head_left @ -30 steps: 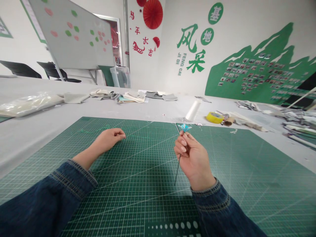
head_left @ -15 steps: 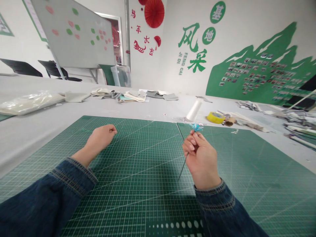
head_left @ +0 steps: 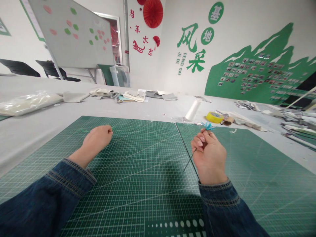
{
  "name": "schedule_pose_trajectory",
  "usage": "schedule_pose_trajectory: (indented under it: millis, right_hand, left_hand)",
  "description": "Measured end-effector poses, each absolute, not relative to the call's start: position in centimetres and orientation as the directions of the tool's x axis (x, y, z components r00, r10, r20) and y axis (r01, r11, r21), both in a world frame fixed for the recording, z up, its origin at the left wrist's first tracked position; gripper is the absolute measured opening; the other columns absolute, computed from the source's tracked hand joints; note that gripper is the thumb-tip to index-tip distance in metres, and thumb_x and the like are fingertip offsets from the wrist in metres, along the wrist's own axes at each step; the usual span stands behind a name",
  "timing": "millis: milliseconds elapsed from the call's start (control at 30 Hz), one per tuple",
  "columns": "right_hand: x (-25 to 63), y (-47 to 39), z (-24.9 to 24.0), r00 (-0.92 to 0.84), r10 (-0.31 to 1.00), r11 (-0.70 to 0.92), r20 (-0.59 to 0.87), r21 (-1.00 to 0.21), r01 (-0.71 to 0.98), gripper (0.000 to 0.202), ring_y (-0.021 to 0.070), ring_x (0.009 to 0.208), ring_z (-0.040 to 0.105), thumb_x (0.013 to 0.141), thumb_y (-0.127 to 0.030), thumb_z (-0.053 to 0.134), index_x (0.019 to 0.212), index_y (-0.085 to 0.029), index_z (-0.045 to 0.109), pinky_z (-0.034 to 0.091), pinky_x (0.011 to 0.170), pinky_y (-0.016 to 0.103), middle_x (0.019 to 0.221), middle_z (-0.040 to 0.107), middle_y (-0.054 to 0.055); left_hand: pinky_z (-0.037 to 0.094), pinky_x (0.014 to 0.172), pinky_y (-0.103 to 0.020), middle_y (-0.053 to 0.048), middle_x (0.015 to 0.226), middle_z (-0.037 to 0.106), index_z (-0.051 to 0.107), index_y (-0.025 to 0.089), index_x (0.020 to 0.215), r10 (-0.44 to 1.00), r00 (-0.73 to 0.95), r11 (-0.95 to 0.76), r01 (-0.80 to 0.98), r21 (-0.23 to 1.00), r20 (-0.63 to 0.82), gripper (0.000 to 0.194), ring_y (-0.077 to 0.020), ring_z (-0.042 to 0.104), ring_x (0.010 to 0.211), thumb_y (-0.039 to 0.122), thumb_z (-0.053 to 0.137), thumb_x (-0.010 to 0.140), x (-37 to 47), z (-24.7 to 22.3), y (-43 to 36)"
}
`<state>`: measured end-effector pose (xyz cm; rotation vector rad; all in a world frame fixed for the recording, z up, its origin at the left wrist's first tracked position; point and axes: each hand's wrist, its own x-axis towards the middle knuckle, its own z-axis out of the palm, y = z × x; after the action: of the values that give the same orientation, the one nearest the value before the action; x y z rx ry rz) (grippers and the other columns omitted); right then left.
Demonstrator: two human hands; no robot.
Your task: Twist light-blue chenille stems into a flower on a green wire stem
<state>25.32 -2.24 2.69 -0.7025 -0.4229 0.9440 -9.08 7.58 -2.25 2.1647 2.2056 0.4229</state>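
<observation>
Stem (head_left: pixel 189 160) and blue tuft (head_left: pixel 208 126) have just travelled rightward in the right hand (head_left: pixel 209 154): a second ago the tuft sat slightly left of the white cone (head_left: pixel 193 110), and now it stands to the right of that cone, on its near side. The stem leans more as well, its lower end slanting back to the left of the cone's base and toward the person. Thumb and fingers of the right hand are pinched narrowly around the stem just beneath the tuft, whose strands splay above the fingertips.

The left hand (head_left: pixel 98 138) has drawn away the other way and is well to the left of the cone and nearer the person, over the left cutting mat (head_left: pixel 138 158). Its fingers are curled in; whether they grip anything thin, I cannot tell.

The gap between the hands has widened, so I judge that the right hand alone now supports the piece, the left giving no visible help.

On the desk (head_left: pixel 98 110), a yellow tape roll (head_left: pixel 214 117) lies just right of the cone, with a brown cardboard tube (head_left: pixel 228 121) farther right.
</observation>
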Motion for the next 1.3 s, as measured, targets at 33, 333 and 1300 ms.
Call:
schedule_pose_trajectory:
  millis: [33, 333, 1300]
  right_hand:
    - [25.0, -2.2, 2.5, 0.501, 0.865, 0.373, 0.033, -0.710, -0.598, 0.013, 0.0035, 0.043, 0.034, 0.084, -0.006, 0.057, 0.074, -0.015, 0.057, 0.024, 0.037, 0.014, 0.057, 0.040, -0.007]
    - [22.6, -2.5, 1.7, 0.329, 0.944, 0.224, -0.004, -0.725, -0.652, 0.009, 0.0039, 0.045, 0.034, 0.077, -0.011, 0.067, 0.075, -0.015, 0.059, 0.026, 0.040, 0.014, 0.059, 0.041, -0.006]
    - [19.6, -3.9, 1.6, -0.060, 0.998, -0.062, -0.028, -0.723, -0.688, 0.006, 0.0037, 0.044, 0.036, 0.084, -0.015, 0.064, 0.078, -0.013, 0.063, 0.026, 0.040, 0.013, 0.059, 0.041, -0.006]
  left_hand:
    - [0.045, 0.084, -0.046, -0.013, 0.103, 0.071, 0.073, 0.023, 0.086, 0.982, -0.025, -0.012, 0.980, 0.196, 0.186, 0.027, -0.0366, 0.061, 0.101, 0.032, 0.048, 0.082, -8.8, -2.2, 7.4]
    - [0.019, 0.114, -0.053, -0.012, 0.141, 0.055, 0.069, 0.018, 0.107, 0.744, 0.095, -0.195, 0.978, 0.080, 0.661, 0.031, -0.0336, 0.037, 0.137, 0.015, 0.049, 0.084, -5.3, -0.1, 4.0]
    - [0.032, 0.046, -0.022, 0.007, 0.059, 0.042, 0.058, 0.020, 0.083, 0.833, 0.549, -0.149, 0.109, 0.983, 0.066, 0.024, -0.0085, 0.036, 0.047, 0.042, 0.053, 0.092, 2.3, -0.6, -1.0]
